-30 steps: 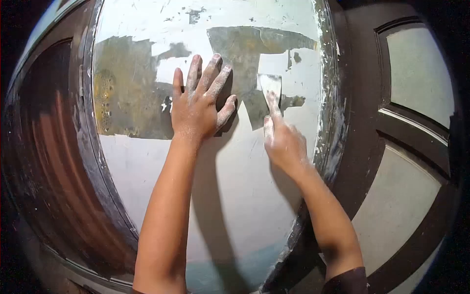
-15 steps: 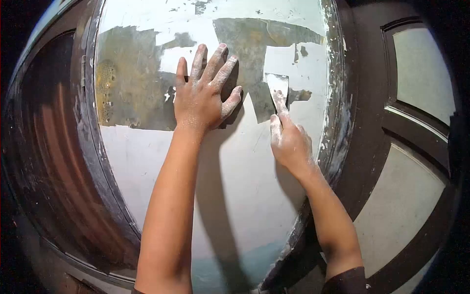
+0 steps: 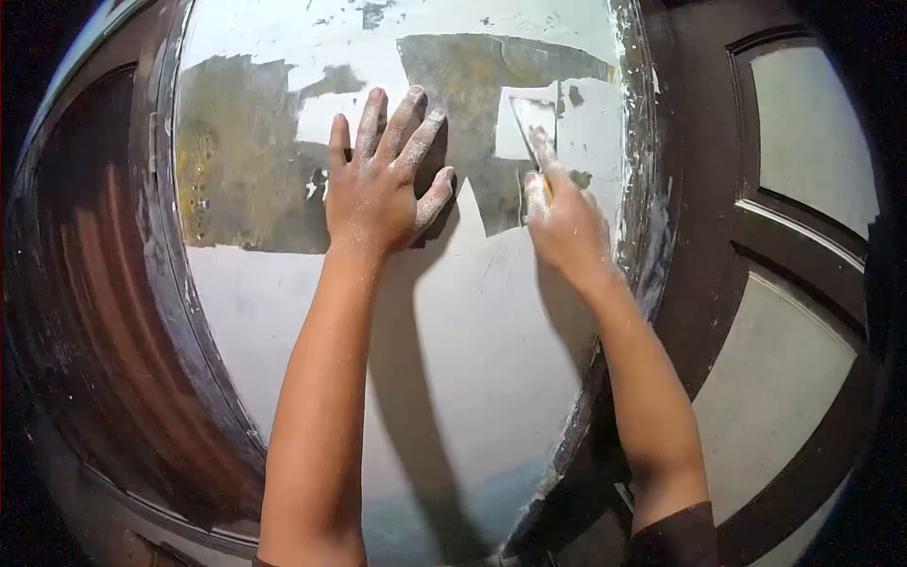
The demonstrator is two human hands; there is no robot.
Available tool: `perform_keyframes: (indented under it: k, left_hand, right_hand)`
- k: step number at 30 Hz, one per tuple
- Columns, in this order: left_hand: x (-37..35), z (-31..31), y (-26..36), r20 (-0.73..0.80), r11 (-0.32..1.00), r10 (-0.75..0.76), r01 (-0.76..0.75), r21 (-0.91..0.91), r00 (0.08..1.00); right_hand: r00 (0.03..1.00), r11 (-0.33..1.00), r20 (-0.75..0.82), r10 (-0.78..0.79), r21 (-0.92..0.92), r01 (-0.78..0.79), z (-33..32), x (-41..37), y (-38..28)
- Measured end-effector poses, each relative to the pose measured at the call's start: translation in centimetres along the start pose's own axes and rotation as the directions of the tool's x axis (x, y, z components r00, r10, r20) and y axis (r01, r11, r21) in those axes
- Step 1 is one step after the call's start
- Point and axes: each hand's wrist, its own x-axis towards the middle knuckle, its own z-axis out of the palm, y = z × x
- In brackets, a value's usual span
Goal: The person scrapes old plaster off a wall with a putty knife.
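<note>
My left hand [image 3: 378, 184] lies flat, fingers spread, on a glass pane [image 3: 453, 378] coated with pale paint. A broad band across the upper pane is scraped bare and looks grey-brown. My right hand [image 3: 565, 225] grips a putty knife [image 3: 535, 125], index finger stretched along it. Its metal blade presses on a patch of remaining paint near the pane's upper right. Both hands are dusted with white powder.
A dark brown wooden frame [image 3: 675, 217] surrounds the pane, its inner edge flecked with paint. To the right are further frosted panes [image 3: 808, 123] between dark bars. A dark reddish panel [image 3: 90, 302] lies to the left.
My right hand has pushed the putty knife upward over the paint patch at the upper right. My left hand stays pressed flat in about the same spot.
</note>
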Motion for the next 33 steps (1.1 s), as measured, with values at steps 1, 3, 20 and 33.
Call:
perform_keyframes:
  k: [1, 3, 20, 33]
  left_hand:
    - [0.1, 0.0, 0.0, -0.007, 1.0, 0.003, -0.003, 0.0, 1.0]
    - [0.0, 0.0, 0.0, -0.004, 1.0, -0.002, 0.002, -0.013, 1.0]
    - [0.0, 0.0, 0.0, 0.002, 1.0, -0.017, 0.017, -0.021, 1.0]
    - [0.1, -0.2, 0.1, -0.023, 0.999, -0.026, 0.025, -0.04, 0.999]
  right_hand:
    - [0.998, 0.999, -0.045, -0.037, -0.013, 0.037, 1.3, 1.7, 2.2]
    - [0.999, 0.999, -0.037, -0.038, -0.007, 0.037, 0.8, 0.6, 1.4]
    - [0.985, 0.978, -0.163, -0.057, 0.189, 0.088, 3.0, -3.0, 2.4]
    - [0.997, 1.0, -0.079, -0.002, 0.018, 0.004, 1.4, -1.4, 2.3]
